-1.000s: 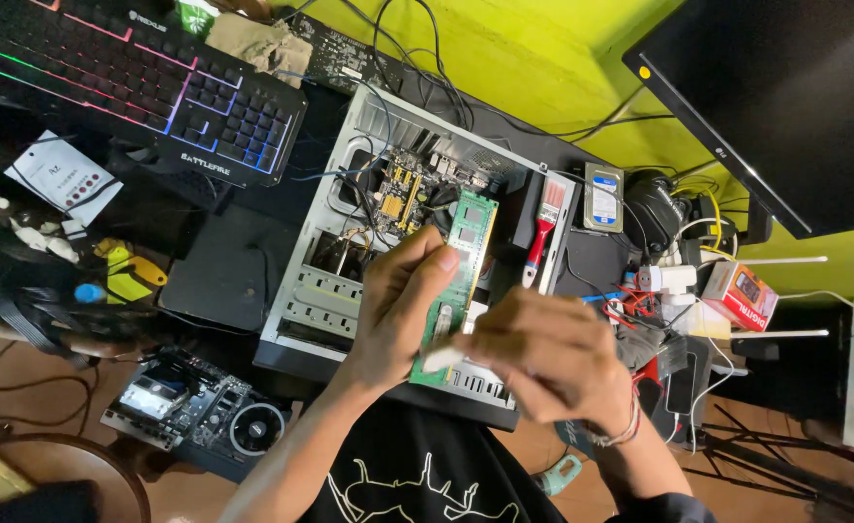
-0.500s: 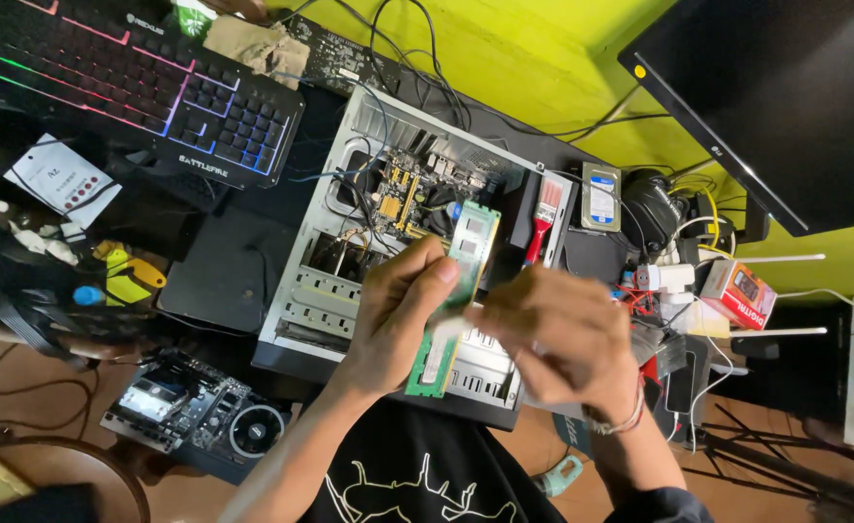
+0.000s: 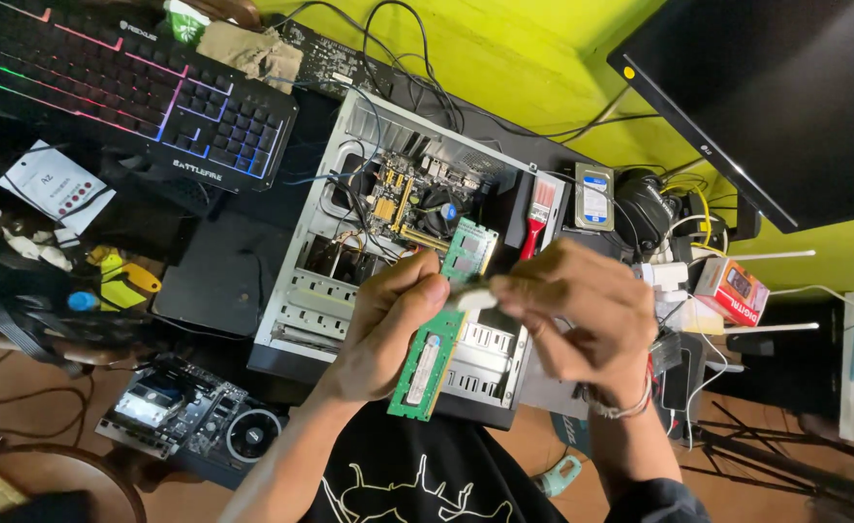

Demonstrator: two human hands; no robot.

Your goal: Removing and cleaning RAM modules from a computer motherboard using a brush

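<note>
My left hand [image 3: 388, 324] grips a long green memory module [image 3: 432, 353] by its edge and holds it upright above the open computer case [image 3: 320, 291]. My right hand [image 3: 572, 310] pinches a small white piece [image 3: 475, 299] against the module's side, near its middle. Inside the case lies a motherboard [image 3: 403, 194] with yellow parts, a fan and black cables. My forearms and black shirt fill the bottom of the view.
A black keyboard [image 3: 136, 92] with coloured lights lies at the upper left. A red-handled brush [image 3: 535, 218] and a hard drive [image 3: 593, 196] rest right of the case, below a dark monitor [image 3: 776, 97]. Another circuit board [image 3: 189, 416] sits at the lower left. Cables and a red box [image 3: 732, 291] crowd the right.
My right hand has slid up along the green module, from its lower end toward its middle. The module has tilted a little and the left hand has kept its hold.
</note>
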